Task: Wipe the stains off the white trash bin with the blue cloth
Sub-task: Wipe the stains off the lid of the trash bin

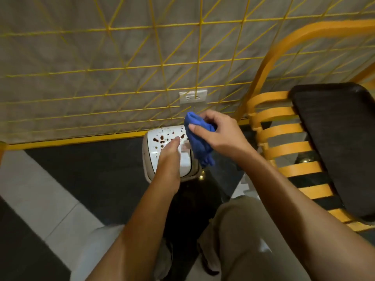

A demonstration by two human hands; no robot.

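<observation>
The white trash bin (pixel 154 147) stands on the dark floor against the wall, its lid spattered with several dark brown stains (pixel 162 137). My left hand (pixel 169 157) lies flat over the lid, fingers straight, covering its middle. My right hand (pixel 219 132) holds a bunched blue cloth (pixel 199 138) just above the bin's right side; the cloth hangs down past the lid's right edge. The bin's body below the lid is mostly hidden by my left forearm.
A yellow-framed chair (pixel 284 138) with a black seat (pixel 341 142) stands close on the right. Behind the bin is a grey wall with a yellow wire grid (pixel 121 67) and a white socket (pixel 192 97). My knees fill the bottom of the view.
</observation>
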